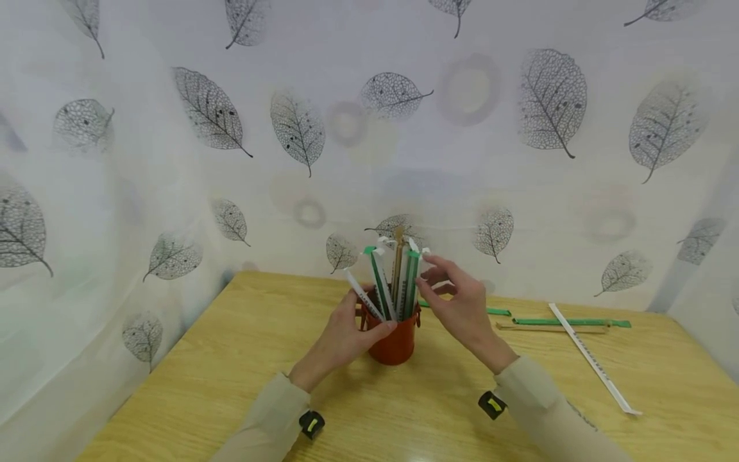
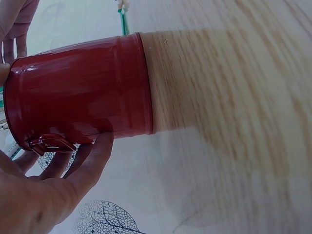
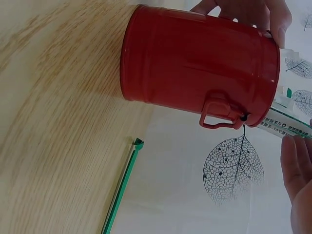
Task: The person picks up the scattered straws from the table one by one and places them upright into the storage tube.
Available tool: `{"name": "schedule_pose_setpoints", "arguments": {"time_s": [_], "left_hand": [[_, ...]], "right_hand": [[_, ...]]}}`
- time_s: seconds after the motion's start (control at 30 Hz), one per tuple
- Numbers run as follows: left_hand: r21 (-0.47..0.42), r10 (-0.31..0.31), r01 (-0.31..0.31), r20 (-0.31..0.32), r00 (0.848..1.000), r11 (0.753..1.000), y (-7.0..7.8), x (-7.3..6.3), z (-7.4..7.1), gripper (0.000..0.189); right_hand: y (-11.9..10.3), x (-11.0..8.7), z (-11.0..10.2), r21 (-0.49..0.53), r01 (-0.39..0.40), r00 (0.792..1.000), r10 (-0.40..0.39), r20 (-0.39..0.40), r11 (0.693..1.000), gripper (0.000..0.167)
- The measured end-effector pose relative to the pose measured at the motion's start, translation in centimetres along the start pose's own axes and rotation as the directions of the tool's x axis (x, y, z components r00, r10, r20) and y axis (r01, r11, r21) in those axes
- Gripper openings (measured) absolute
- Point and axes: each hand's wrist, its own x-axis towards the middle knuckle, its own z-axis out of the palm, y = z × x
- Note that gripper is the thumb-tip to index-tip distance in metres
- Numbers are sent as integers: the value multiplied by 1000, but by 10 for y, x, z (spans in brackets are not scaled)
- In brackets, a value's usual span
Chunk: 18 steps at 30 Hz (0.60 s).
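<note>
A small red metal bucket (image 1: 391, 346) with side handles stands upright on the table, holding several long thin wrapped sticks (image 1: 382, 282) in white, green and brown. My left hand (image 1: 343, 330) grips its left side, thumb over the front rim and fingers behind; the left wrist view shows fingers (image 2: 92, 161) against the red wall by a handle. To the right, my right hand (image 1: 458, 301) holds its thumb and index finger bent loosely beside a green-and-white stick (image 1: 412, 282). In the right wrist view its fingertips (image 3: 288, 146) touch a printed wrapper (image 3: 280, 123) at the bucket's mouth.
On the table right of the bucket lie a white printed stick (image 1: 594, 359), a green stick (image 1: 618, 323) and a brown stick (image 1: 554, 328). Another green one (image 1: 498, 312) lies partly behind the right hand. A leaf-patterned curtain (image 1: 404, 160) hangs behind the wooden table (image 1: 231, 359).
</note>
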Motion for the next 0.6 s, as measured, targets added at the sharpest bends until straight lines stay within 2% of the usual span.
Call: {"name": "schedule_pose_setpoints", "arguments": {"time_s": [0.17, 0.37, 0.5, 0.6], "left_hand": [[12, -3, 3, -6, 1000, 1000, 0, 0, 2, 72], [6, -7, 7, 2, 1000, 1000, 2, -1, 2, 73], [1, 0, 0, -3, 1000, 1000, 1, -1, 1, 72], [-1, 6, -6, -4, 1000, 1000, -1, -1, 1, 71]], "right_hand": [[4, -1, -11, -11, 6, 1000, -6, -12, 1000, 51], [17, -1, -44, -79, 44, 996, -49, -72, 996, 37], [32, -6, -75, -222, -42, 997, 28, -69, 974, 24], [45, -13, -100, -350, -148, 989, 147, -28, 925, 17]]}}
